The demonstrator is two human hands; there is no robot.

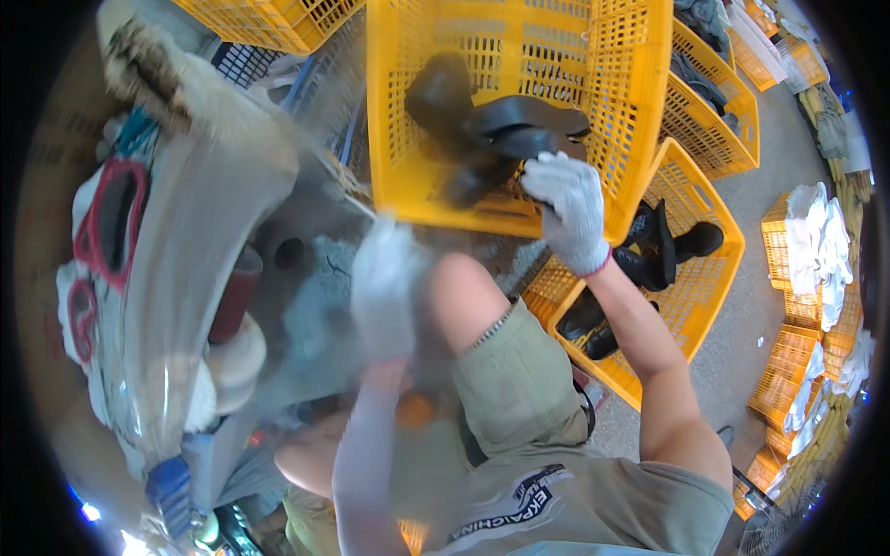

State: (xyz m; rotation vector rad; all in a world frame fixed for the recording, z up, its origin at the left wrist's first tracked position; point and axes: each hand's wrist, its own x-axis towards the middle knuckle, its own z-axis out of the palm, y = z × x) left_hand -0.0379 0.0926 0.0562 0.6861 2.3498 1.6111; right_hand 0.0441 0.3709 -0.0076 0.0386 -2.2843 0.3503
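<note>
While the right hand [567, 208], in a white knit glove, is closing its fingers over the front rim of the big yellow crate [519, 111], the black rubber pieces [491, 139] are lying heaped inside it, just beyond the fingertips. Judging from that heap, some sorting is already done, and more seems to be waiting: a second yellow crate [691, 278] just beside the person's right knee is holding further black pieces [649, 250], still unmoved. The left hand [385, 287], also gloved, is sweeping through the air below the big crate; it is too blurred to tell whether its fingers are apart or gripping anything. To the left a grey machine housing [185, 250] with red loops [102, 232] on it is crowding the work area, and a dark round hole [289, 252] is showing in the grey surface near the left hand. Farther right, more yellow crates [797, 361] with white cloth [820, 241] are standing along the floor, well apart from the hands.
</note>
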